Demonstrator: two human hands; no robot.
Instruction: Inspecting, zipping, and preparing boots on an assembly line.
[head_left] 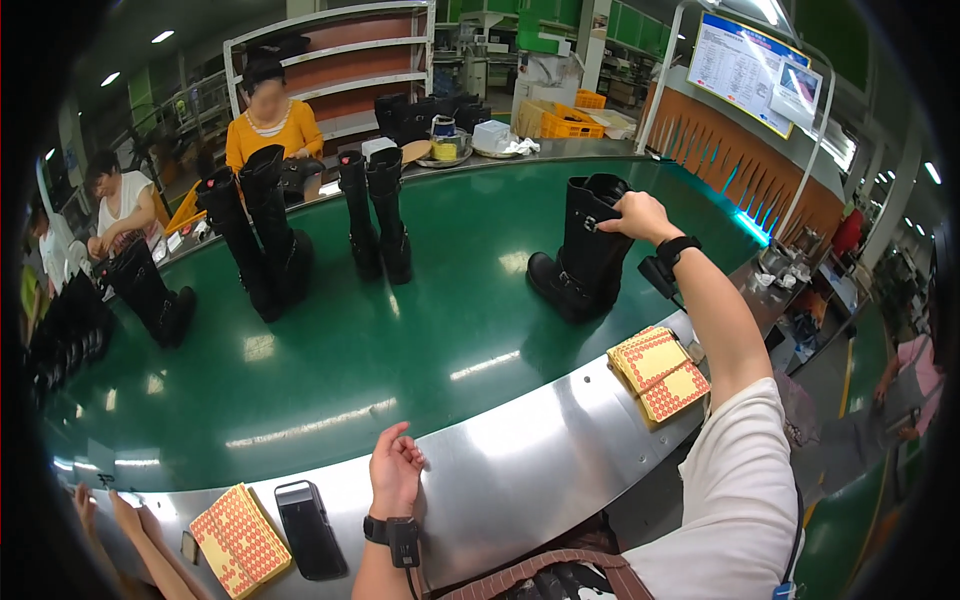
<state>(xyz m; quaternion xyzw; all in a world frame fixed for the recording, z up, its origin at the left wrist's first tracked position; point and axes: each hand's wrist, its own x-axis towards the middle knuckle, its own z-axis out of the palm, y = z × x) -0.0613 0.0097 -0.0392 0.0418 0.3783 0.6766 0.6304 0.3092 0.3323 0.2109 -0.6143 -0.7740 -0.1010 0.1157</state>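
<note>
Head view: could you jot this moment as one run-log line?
right hand grips top of tall black boot on green belt | left hand open, resting on steel rim

Glossy black boots (pixel 585 255) stand on a deep green belt (pixel 400 350) edged in silver metal — yellow sheets (pixel 660 372) dotted red beside it, a worker's top (pixel 272 133) mustard yellow.

green conveyor belt (pixel 400 350), steel rim (pixel 530 450), shelving (pixel 340 60), ceiling lights (pixel 162 36)
</note>
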